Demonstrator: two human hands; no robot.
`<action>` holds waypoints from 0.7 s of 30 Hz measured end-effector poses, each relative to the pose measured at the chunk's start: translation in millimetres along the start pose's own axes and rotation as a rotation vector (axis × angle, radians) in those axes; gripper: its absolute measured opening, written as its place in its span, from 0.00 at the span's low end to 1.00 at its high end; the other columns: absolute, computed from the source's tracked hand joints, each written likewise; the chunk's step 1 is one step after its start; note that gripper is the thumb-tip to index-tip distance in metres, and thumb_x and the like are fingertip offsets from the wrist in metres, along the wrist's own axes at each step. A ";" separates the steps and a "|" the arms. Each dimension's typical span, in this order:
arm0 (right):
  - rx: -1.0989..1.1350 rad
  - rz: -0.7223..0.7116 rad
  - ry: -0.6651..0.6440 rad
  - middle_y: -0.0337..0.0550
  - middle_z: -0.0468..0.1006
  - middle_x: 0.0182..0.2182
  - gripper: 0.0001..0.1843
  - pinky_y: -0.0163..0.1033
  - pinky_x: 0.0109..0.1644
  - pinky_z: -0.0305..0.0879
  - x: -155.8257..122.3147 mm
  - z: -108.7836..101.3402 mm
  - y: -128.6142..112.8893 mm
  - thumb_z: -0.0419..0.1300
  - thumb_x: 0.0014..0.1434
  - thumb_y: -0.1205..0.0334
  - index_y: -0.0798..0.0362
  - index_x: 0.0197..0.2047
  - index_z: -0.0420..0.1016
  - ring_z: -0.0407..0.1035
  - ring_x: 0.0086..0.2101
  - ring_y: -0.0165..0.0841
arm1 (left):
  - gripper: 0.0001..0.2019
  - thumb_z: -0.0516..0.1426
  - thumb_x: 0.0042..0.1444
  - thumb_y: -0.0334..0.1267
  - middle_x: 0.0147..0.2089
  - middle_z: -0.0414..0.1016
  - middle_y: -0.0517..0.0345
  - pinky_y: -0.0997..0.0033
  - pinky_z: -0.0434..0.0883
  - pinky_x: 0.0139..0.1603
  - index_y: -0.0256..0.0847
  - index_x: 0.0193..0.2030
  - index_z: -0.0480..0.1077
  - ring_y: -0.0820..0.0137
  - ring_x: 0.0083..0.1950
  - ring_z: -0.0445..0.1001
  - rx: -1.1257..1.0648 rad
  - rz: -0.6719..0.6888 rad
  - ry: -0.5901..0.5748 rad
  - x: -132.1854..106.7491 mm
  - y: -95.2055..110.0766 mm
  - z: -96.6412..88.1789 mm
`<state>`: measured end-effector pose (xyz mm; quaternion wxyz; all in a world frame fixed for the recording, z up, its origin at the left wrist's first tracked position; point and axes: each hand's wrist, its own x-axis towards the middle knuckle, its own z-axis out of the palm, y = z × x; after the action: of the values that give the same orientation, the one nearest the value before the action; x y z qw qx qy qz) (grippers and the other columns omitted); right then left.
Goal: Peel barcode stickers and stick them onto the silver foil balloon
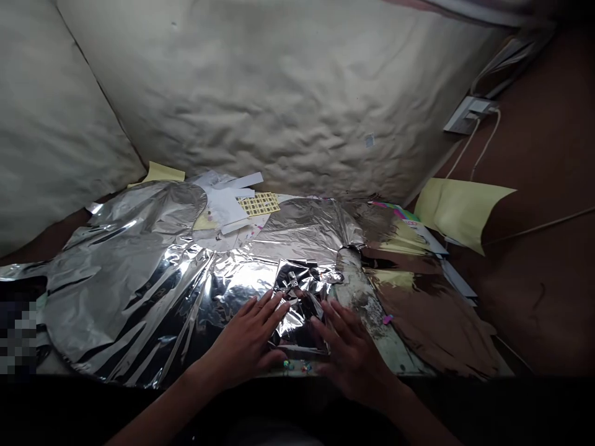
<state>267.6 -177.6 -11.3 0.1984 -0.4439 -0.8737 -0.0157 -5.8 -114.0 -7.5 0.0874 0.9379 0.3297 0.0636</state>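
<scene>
My left hand [246, 339] lies flat with its fingers spread on a crumpled, folded piece of silver foil [297, 310]. My right hand [351, 353] rests on the near right of that same piece, fingers apart, and neither hand closes around it. Beneath and around the fold spreads a large, creased silver foil sheet [130, 291], possibly a deflated foil balloon. Another foil section [302, 229] lies farther back, and a brown-reflecting foil part [432, 316] extends to the right.
Behind the foil are white paper scraps [227, 207], a yellow-gridded sticker sheet [258, 203] and yellow paper [160, 173]. A cream padded wall [279, 93] rises beyond. Yellow paper [460, 210] lies on a brown surface at right, below a wall socket [467, 114] with white cables.
</scene>
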 end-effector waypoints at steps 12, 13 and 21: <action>-0.080 -0.019 -0.061 0.47 0.46 0.70 0.40 0.55 0.68 0.40 -13.2 11.4 -19.3 0.54 0.63 0.46 0.48 0.72 0.43 0.38 0.68 0.47 | 0.38 0.50 0.62 0.58 0.74 0.42 0.51 0.48 0.45 0.69 0.46 0.73 0.40 0.53 0.73 0.41 -0.028 0.027 0.009 1.7 20.2 1.5; -0.051 -0.040 -0.115 0.46 0.47 0.70 0.40 0.54 0.68 0.43 -9.0 12.0 -20.2 0.54 0.63 0.46 0.49 0.72 0.42 0.40 0.68 0.46 | 0.39 0.50 0.62 0.58 0.74 0.43 0.49 0.48 0.45 0.69 0.46 0.73 0.39 0.52 0.73 0.41 -0.037 0.024 0.038 1.3 19.6 2.7; 0.038 0.036 -0.300 0.42 0.43 0.71 0.46 0.54 0.69 0.44 3.6 12.8 -21.4 0.60 0.59 0.54 0.49 0.72 0.38 0.38 0.68 0.44 | 0.37 0.56 0.62 0.44 0.42 0.74 0.57 0.62 0.73 0.47 0.47 0.71 0.39 0.64 0.42 0.76 -0.547 -0.517 0.344 -11.1 39.1 7.9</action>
<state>244.7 -185.1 -18.6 0.0745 -0.4530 -0.8856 0.0708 10.7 -151.9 -7.8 0.2901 0.7419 0.5353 0.2808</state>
